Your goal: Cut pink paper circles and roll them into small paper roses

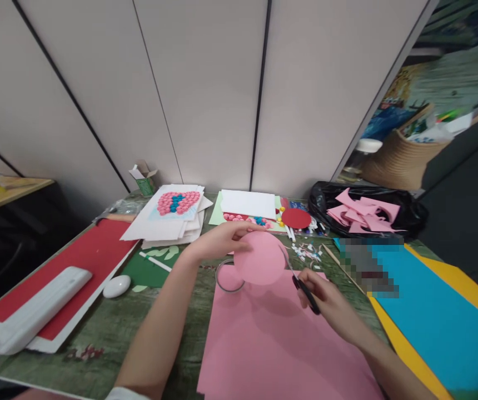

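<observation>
Between the fingers and thumb of my left hand (222,240) is a round pink paper disc (260,261), held up above the table. My right hand (321,300) grips black-handled scissors (308,293), whose blades reach the disc's right edge. Below both hands lies a large pink paper sheet (272,344). A metal ring (229,276) rests at the sheet's upper left corner, partly behind the disc.
Pink offcuts (364,211) fill a black plastic bag (414,214) at the back right. Blue card (443,311) lies right, red card (109,253) left. White paper sheets (147,228), a white mouse (116,286) and a red disc (296,218) lie around.
</observation>
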A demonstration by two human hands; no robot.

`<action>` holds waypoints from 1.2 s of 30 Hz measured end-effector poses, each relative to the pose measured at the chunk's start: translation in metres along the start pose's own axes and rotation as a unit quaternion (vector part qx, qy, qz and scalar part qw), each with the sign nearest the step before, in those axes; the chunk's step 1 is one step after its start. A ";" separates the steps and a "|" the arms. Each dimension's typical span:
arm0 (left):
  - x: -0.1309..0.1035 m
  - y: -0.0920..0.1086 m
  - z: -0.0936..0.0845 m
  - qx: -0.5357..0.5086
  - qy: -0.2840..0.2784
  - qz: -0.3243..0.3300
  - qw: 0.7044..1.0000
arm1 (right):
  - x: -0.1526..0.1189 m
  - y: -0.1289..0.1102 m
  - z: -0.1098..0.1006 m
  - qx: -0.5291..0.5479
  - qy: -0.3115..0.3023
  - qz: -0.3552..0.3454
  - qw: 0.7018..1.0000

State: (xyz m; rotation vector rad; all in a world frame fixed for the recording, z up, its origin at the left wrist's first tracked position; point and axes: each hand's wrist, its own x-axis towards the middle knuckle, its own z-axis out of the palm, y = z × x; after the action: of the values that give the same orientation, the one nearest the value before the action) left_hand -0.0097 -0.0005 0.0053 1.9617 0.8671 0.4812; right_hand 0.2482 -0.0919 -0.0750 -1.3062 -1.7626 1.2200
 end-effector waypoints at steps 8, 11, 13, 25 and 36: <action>0.002 0.001 0.004 0.009 -0.009 -0.017 1.000 | 0.001 0.003 0.000 0.022 -0.006 0.014 1.000; 0.003 -0.001 0.005 0.028 -0.014 -0.016 0.999 | 0.000 0.003 0.000 0.023 -0.005 0.019 1.000; 0.003 -0.002 0.006 0.033 -0.019 -0.014 0.999 | 0.000 0.003 0.000 0.020 -0.006 0.018 1.000; 0.000 -0.002 0.002 0.030 -0.032 0.015 0.999 | -0.001 0.001 -0.005 0.005 -0.029 0.015 0.999; -0.002 0.000 0.000 0.052 -0.039 0.007 0.998 | -0.001 0.000 -0.006 -0.006 -0.035 0.028 0.999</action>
State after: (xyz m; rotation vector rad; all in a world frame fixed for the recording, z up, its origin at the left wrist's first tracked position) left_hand -0.0111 -0.0021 0.0054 2.0689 0.8453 0.3701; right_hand 0.2535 -0.0916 -0.0727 -1.3431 -1.7965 1.3027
